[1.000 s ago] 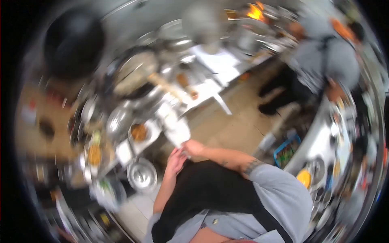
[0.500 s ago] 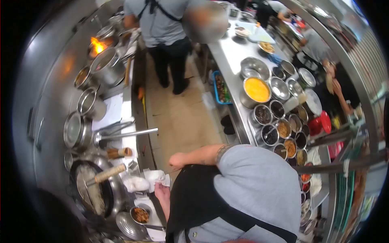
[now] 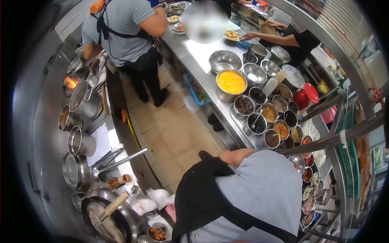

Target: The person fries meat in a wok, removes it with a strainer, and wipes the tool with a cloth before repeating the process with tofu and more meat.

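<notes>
My left hand (image 3: 171,211) shows only in part beside my black apron (image 3: 194,190). Its fingers are closed at the edge of a crumpled white cloth (image 3: 159,197) by the stove's front edge. A second white bundle (image 3: 143,206) lies against that cloth. Of my right arm, a stretch of forearm (image 3: 236,156) is visible; the hand itself is hidden behind my torso. Left of the cloths, a wok (image 3: 94,202) holds a wire skimmer with a pale wooden handle (image 3: 116,203). Close below my left hand sits a metal bowl of browned pieces (image 3: 157,233).
A co-worker in a grey shirt (image 3: 121,36) stands up the aisle (image 3: 162,133) by a flame (image 3: 73,83). A long metal handle (image 3: 123,159) juts over the stove edge. The right counter bears a bowl of yellow liquid (image 3: 231,82) and several ingredient tins. Another person's hand (image 3: 249,36) is beyond.
The view has shifted, and my torso now covers my right hand, which was visible before. Less of my left hand shows at the cloth. The co-worker has turned and reaches toward the far counter.
</notes>
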Demonstrator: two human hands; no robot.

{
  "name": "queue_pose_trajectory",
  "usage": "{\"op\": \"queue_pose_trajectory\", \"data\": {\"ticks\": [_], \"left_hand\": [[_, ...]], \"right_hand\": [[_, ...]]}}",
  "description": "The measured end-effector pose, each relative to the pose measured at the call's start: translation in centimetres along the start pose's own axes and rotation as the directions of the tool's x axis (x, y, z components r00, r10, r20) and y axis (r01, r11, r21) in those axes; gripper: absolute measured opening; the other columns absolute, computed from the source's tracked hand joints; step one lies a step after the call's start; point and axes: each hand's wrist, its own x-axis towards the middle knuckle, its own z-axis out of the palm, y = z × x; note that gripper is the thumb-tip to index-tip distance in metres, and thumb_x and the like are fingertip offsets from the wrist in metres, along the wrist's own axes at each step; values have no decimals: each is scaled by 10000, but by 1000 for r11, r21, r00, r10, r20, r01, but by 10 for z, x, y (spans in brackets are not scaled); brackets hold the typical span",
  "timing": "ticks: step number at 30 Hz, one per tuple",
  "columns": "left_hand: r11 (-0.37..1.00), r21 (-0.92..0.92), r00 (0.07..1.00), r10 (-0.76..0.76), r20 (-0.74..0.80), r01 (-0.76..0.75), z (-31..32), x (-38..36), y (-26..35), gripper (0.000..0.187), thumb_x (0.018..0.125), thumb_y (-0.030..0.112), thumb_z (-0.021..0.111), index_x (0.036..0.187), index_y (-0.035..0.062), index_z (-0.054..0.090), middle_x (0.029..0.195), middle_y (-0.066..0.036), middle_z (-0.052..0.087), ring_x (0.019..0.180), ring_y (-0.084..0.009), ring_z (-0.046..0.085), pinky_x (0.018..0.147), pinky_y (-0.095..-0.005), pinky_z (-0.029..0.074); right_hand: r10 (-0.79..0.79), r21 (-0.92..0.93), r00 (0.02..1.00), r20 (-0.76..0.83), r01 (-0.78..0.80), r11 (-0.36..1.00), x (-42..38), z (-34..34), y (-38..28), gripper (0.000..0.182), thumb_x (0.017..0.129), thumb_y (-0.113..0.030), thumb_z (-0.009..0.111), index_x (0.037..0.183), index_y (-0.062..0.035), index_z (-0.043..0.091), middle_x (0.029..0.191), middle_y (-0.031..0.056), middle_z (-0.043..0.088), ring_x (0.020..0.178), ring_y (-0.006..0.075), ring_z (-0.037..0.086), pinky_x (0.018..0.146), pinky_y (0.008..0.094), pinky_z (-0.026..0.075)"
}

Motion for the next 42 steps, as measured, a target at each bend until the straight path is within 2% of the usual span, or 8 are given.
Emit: {"op": "queue_pose_trajectory", "data": {"ticks": [15, 22, 24, 27, 30, 38, 39, 42], "left_hand": [[962, -225, 988, 156, 0, -152, 7, -48, -26, 331, 1004, 156, 387, 1230, -57, 502, 1222, -196, 594, 1166, -326, 568, 997, -470, 476], [930, -204, 852, 171, -495, -305, -19, -104, -64, 428, 968, 271, 484, 1344, 65, 481, 1360, -101, 538, 1253, -293, 491, 1016, -463, 392], [841, -395, 867, 159, -472, -369, -28, -116, -82, 418, 966, 270, 493, 1332, 67, 486, 1332, -102, 553, 1203, -283, 521, 988, -456, 413], [758, -491, 864, 190, -466, -431, -45, -126, -99, 398, 961, 273, 507, 1305, 72, 500, 1286, -100, 573, 1109, -266, 563, 930, -442, 450], [700, -533, 849, 206, -486, -475, -53, -131, -109, 317, 953, 267, 524, 1219, 94, 539, 1191, -80, 610, 969, -245, 607, 837, -421, 493], [438, -633, 767, 293, -571, -639, -101, -149, -166, 219, 941, 260, 550, 1099, 108, 561, 1077, -63, 643, 941, -234, 608, 865, -398, 492], [409, -638, 755, 278, -594, -653, -105, -156, -170, 234, 947, 266, 544, 1121, 109, 551, 1096, -65, 638, 948, -236, 609, 860, -402, 490], [340, -653, 731, 199, -653, -677, -110, -175, -202, 274, 958, 281, 531, 1174, 112, 528, 1136, -66, 626, 971, -238, 605, 860, -407, 481]], "right_hand": [[-233, -197, 970, 70, 242, 950, 82, -95, -41, 284, 802, -191, 622, 1055, -89, 705, 1068, 163, 688, 998, 338, 661, 828, 445, 530], [-214, -743, 960, 178, 274, 610, 133, -256, -154, 296, 804, -176, 600, 1057, -49, 685, 1099, 193, 670, 1028, 363, 647, 853, 443, 528], [-512, -559, 846, -147, 356, 749, 112, -282, -248, 273, 822, -158, 574, 1038, -4, 636, 1045, 259, 650, 997, 410, 626, 855, 466, 519], [-826, -407, 375, -421, 736, 541, 82, -277, -373, 429, 875, -260, 595, 1213, 4, 570, 1139, 248, 596, 1067, 397, 582, 914, 454, 481], [-888, -418, 241, -391, 813, 405, 67, -250, -469, 620, 858, -292, 645, 1367, -5, 439, 1190, 279, 552, 1105, 421, 551, 943, 444, 462], [-911, -511, 372, -179, 756, 409, 83, -214, -534, 765, 806, -126, 655, 1471, -12, 296, 1239, 308, 533, 1066, 443, 572, 864, 454, 495], [-938, -412, 261, -228, 847, 335, 87, -222, -534, 697, 815, -122, 632, 1450, -28, 360, 1071, 269, 633, 983, 396, 640, 835, 451, 512], [-847, -106, 465, -256, 858, 503, 73, -258, -544, 658, 818, -113, 618, 1429, -8, 397, 1044, 242, 668, 933, 337, 664, 825, 410, 515]]}}
